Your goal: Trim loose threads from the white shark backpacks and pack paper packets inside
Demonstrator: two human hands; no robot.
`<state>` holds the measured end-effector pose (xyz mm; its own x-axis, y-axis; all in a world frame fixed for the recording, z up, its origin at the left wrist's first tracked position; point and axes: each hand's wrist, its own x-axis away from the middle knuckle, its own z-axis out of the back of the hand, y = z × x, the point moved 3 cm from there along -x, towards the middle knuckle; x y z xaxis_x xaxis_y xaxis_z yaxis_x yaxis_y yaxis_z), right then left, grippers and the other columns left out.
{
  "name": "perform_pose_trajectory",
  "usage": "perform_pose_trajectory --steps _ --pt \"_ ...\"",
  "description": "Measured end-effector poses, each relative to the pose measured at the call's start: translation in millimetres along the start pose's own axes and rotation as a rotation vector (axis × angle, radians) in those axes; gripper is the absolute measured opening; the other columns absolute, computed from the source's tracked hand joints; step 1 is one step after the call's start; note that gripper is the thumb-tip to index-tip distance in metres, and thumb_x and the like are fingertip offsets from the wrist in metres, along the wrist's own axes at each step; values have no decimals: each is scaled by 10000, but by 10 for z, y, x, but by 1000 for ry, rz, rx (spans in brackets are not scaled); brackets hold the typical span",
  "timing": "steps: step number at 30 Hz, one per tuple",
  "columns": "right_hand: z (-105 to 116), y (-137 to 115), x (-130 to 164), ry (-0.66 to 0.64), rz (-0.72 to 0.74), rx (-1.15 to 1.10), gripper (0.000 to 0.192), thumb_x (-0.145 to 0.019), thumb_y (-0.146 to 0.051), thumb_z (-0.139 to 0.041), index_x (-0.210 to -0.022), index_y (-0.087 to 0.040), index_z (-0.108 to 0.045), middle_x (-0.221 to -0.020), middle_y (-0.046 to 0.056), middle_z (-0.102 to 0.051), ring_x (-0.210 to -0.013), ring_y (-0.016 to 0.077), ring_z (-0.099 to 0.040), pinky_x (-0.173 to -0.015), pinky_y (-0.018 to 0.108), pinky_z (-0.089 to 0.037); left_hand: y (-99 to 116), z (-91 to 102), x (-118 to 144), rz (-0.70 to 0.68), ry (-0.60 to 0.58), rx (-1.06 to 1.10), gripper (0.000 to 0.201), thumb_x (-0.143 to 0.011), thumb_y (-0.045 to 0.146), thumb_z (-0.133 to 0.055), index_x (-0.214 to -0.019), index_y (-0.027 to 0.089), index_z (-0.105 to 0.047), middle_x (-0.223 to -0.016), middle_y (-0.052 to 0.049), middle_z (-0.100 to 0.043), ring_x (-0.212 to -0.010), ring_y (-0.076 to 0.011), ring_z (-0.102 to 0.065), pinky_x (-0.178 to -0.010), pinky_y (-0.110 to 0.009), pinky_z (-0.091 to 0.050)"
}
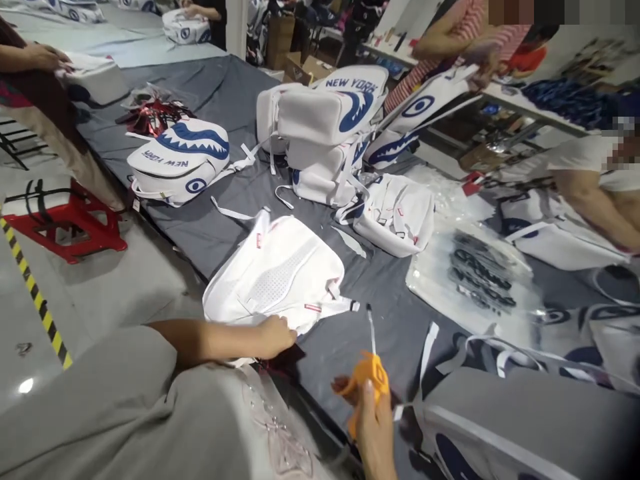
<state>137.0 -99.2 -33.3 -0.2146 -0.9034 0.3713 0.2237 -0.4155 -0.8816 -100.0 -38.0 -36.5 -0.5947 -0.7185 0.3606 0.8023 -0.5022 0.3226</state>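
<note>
A white backpack (293, 273) lies on the grey-covered table in front of me, its padded, perforated back side up and a strap reaching right. My left hand (277, 337) is closed at the backpack's near edge, with its fingertips partly hidden. Lower right, my right hand (376, 413) grips an orange object (373, 377) with a thin pale stem that ends in a dark tip; I cannot make out its kind. That hand is apart from the backpack, over the table's near edge.
White-and-blue backpacks (320, 117) are stacked at the back, with another backpack (180, 160) at left. Clear plastic bags (475, 280) lie at right. A large grey-white bag (530, 413) fills the lower right. Co-workers handle bags around the table. A red stool (75, 223) stands on the floor.
</note>
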Motion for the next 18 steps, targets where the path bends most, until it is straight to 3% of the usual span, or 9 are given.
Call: perform_pose_trajectory --steps 2,4,6,8,11,14,18 --pt "-102 -41 -45 -116 36 90 717 -898 -690 -489 -1392 -170 -471 -868 68 -714 -812 267 -701 -844 434 -576 185 -208 59 -27 0 61 516 -777 75 -559 -1281 120 -658 -1117 -207 -713 -1098 -362 -652 -894 -443 -518" --pt "-192 -78 -107 -221 57 173 681 -900 -686 -478 -1332 -160 -519 -893 76 -717 -813 255 -689 -834 425 -564 105 -216 153 31 126 138 517 -888 199 -549 -1405 191 -570 -1343 -162 -635 -1265 -348 -572 -1042 -448 -457" --pt "-271 -138 -205 -265 67 216 718 -885 -710 -461 -1317 -140 -531 -873 81 -714 -787 253 -686 -783 414 -561 -201 -138 275 254 337 141 640 -942 356 -547 -1546 228 -378 -1561 -157 -430 -1437 -360 -399 -1177 -512 -307" --pt "-362 -245 -346 -261 86 255 771 -879 -738 -429 -1335 -122 -514 -818 69 -699 -743 245 -681 -725 392 -552 -573 -120 392 560 459 57 814 -927 406 -587 -1605 163 -206 -1648 -225 -203 -1527 -406 -188 -1212 -597 -155" --pt "-551 -509 -622 -328 184 390 719 -919 -719 -372 -1308 -136 -533 -737 33 -665 -667 211 -651 -679 346 -512 -923 -290 411 793 381 -4 827 -943 319 -565 -1599 48 -139 -1646 -295 -55 -1543 -426 -77 -1201 -634 -104" --pt "-679 -838 -964 -337 230 553 651 -953 -682 -353 -1240 -135 -561 -707 28 -659 -604 178 -626 -643 308 -468 -970 -493 283 773 352 -19 783 -950 244 -542 -1604 81 -143 -1661 -249 -14 -1550 -397 -77 -1207 -632 -94" --pt "-780 -1199 -1333 -224 170 703 612 -1011 -587 -273 -1202 -66 -532 -788 99 -694 -582 133 -631 -606 256 -420 -995 -576 210 681 443 141 782 -908 187 -593 -1599 150 -229 -1670 -215 -77 -1527 -391 -202 -1206 -585 -212"
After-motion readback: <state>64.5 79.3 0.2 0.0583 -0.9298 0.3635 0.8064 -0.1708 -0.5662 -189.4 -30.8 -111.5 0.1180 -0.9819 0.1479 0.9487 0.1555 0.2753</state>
